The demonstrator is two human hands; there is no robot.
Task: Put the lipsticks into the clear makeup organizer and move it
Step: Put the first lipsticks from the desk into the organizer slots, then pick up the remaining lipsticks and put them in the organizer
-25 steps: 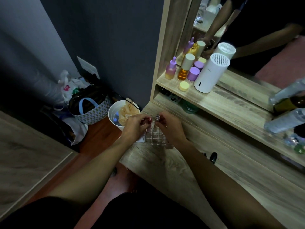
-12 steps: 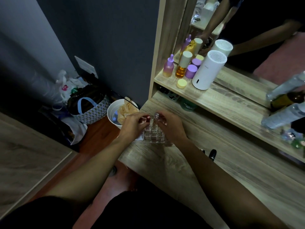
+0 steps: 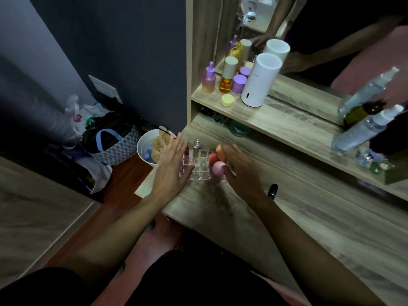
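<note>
The clear makeup organizer [image 3: 199, 165] stands on the wooden vanity top [image 3: 276, 217] near its left corner. A silver-topped lipstick [image 3: 196, 145] and a pink one [image 3: 186, 153] stand upright in its back cells. My left hand [image 3: 171, 167] lies flat against the organizer's left side, fingers spread, thumb resting on its front cells. My right hand [image 3: 239, 171] is open just to the organizer's right, fingers apart, beside three makeup sponges [image 3: 217, 161]. A black lipstick [image 3: 272, 190] lies on the vanity to the right of my right wrist.
A shelf [image 3: 276, 120] above holds purple and amber bottles [image 3: 227, 78], a white cylinder [image 3: 260, 80] and spray bottles [image 3: 366, 127] on the right. A mirror stands behind. A white bin [image 3: 145, 149] and a checked bag [image 3: 114, 144] sit on the floor at left.
Both hands were pinched over the organizer's back cells, on the lipsticks. They have let go and spread apart to either side. The sponges, covered before, now show.
</note>
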